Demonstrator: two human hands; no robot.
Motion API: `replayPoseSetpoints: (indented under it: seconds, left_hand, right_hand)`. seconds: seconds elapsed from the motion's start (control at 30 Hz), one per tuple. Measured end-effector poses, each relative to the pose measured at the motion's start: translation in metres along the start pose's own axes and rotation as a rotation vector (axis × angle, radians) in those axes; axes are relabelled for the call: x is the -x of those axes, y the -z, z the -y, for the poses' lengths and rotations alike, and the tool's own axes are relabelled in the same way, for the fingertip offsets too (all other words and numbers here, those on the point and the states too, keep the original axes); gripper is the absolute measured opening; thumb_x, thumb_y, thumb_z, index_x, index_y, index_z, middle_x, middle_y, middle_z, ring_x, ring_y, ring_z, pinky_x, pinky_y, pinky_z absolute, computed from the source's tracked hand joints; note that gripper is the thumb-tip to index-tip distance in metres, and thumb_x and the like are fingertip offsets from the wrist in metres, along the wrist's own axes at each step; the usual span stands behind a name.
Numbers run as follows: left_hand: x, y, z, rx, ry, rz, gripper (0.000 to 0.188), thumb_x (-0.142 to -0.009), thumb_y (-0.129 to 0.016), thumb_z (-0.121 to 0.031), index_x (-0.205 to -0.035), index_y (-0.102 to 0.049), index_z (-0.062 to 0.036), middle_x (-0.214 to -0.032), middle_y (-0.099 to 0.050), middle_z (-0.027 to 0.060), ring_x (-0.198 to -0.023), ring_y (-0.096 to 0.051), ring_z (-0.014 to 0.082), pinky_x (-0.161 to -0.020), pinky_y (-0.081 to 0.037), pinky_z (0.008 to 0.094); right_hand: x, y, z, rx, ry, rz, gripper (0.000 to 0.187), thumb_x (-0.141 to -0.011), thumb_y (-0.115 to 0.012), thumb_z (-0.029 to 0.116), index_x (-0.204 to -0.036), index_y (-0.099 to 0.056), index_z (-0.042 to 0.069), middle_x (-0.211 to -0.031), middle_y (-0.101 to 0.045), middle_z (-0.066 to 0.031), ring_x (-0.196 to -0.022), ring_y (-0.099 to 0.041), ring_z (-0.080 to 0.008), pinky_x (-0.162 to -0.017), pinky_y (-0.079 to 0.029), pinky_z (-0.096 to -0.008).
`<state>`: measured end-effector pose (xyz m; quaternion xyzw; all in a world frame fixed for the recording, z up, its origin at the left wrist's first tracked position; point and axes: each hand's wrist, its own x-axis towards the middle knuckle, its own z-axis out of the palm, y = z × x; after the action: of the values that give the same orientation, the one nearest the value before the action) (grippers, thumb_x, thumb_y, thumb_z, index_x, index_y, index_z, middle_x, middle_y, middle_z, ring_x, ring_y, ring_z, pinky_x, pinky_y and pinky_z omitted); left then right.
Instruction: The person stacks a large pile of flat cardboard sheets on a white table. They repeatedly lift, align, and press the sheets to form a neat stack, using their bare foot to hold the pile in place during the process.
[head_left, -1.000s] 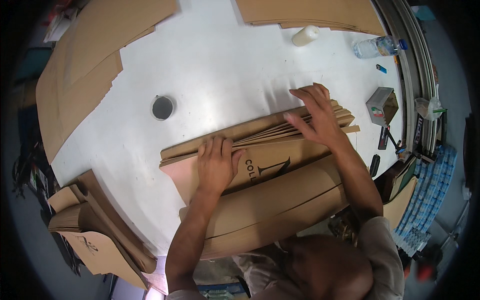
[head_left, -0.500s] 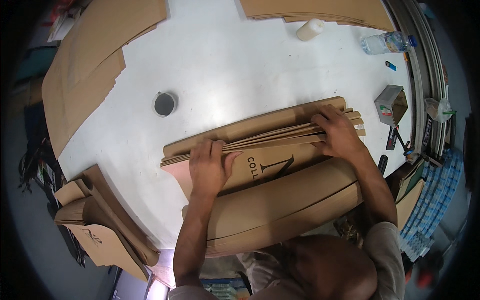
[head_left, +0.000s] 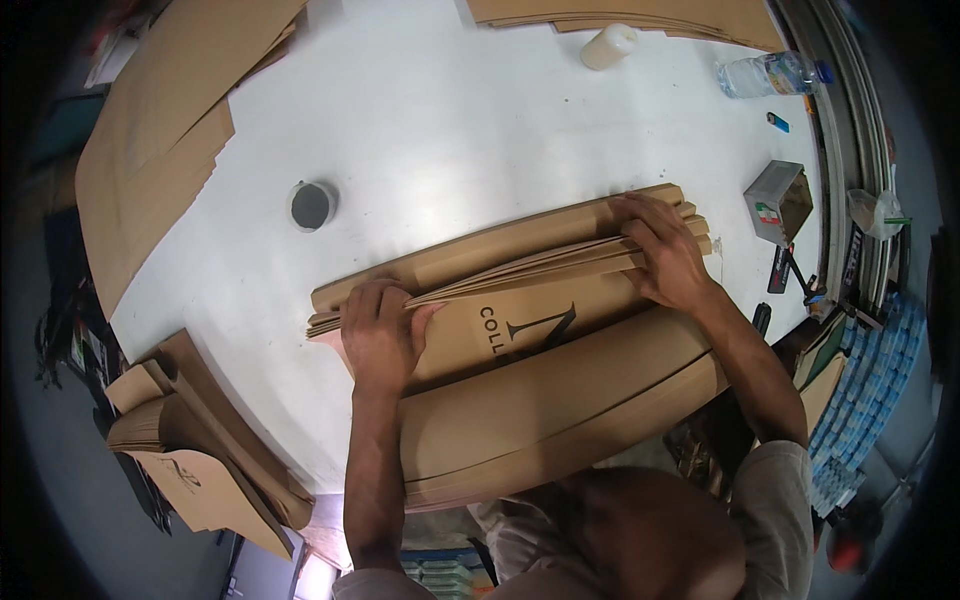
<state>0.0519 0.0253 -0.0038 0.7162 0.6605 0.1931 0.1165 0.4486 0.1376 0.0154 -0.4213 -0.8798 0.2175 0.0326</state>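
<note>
A stack of brown kraft paper sheets lies folded over at the table's near side, its lower part curving down over the edge. Dark printing shows on the face between my arms. My left hand pinches the folded edges at the stack's left end, thumb on the near side and fingers over the top. Toward the right end, my right hand grips the same layered edges, fingers bent over them. Between the hands the layers fan slightly apart. Behind them runs a further folded strip of the same paper.
Left of me hangs another folded kraft stack. Large brown sheets cover the far left of the white table. A grey ring, a cream bottle, a water bottle, a blue lighter and a metal box stand or lie around.
Both hands keep hold of the folded edges. The left hand and the paper sit slightly further left in view; the table items shift a little too, as the view moves.
</note>
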Motion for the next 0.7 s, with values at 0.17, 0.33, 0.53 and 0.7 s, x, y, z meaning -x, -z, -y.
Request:
replayPoseSetpoints:
  seconds: [0.17, 0.33, 0.53, 0.7]
  left_hand:
    - [-0.003, 0.002, 0.001, 0.036, 0.071, 0.092, 0.038, -0.082, -0.092, -0.032, -0.096, -0.069, -0.0047, -0.103, -0.07, 0.0117, -0.095, -0.065, 0.0343, -0.083, -0.051, 0.0462]
    - [-0.007, -0.002, 0.007, 0.059, 0.042, 0.079, 0.041, -0.082, -0.092, -0.035, -0.097, -0.068, -0.0047, -0.099, -0.068, 0.0118, -0.093, -0.064, 0.035, -0.081, -0.052, 0.0475]
    - [-0.006, -0.006, 0.012, 0.06, 0.057, 0.094, 0.043, -0.082, -0.092, -0.036, -0.097, -0.067, -0.0048, -0.097, -0.066, 0.0118, -0.092, -0.064, 0.035, -0.08, -0.052, 0.0475]
    - [-0.011, -0.002, 0.009, 0.069, 0.071, 0.118, 0.043, -0.082, -0.093, -0.037, -0.096, -0.067, -0.0047, -0.095, -0.065, 0.0115, -0.089, -0.064, 0.0344, -0.078, -0.052, 0.0468]
  right_hand:
    - [-0.001, 0.006, -0.001, -0.098, -0.027, -0.011, 0.048, -0.078, -0.088, 0.011, -0.119, -0.063, 0.007, -0.137, -0.061, -0.0192, -0.125, -0.059, -0.0424, -0.111, -0.05, -0.0518]
    - [-0.004, 0.013, -0.007, -0.163, 0.054, 0.049, 0.041, -0.082, -0.087, 0.013, -0.112, -0.059, 0.007, -0.137, -0.064, -0.0164, -0.125, -0.061, -0.0419, -0.106, -0.053, -0.0504]
    - [-0.003, 0.019, 0.0, -0.261, 0.036, 0.009, 0.028, -0.086, -0.086, 0.013, -0.101, -0.063, 0.007, -0.138, -0.067, -0.0127, -0.125, -0.064, -0.0397, -0.103, -0.055, -0.0493]
    - [-0.003, 0.022, -0.001, -0.305, -0.053, 0.054, 0.024, -0.088, -0.087, 0.017, -0.089, -0.066, 0.005, -0.125, -0.072, -0.0113, -0.116, -0.068, -0.0369, -0.097, -0.056, -0.0464]
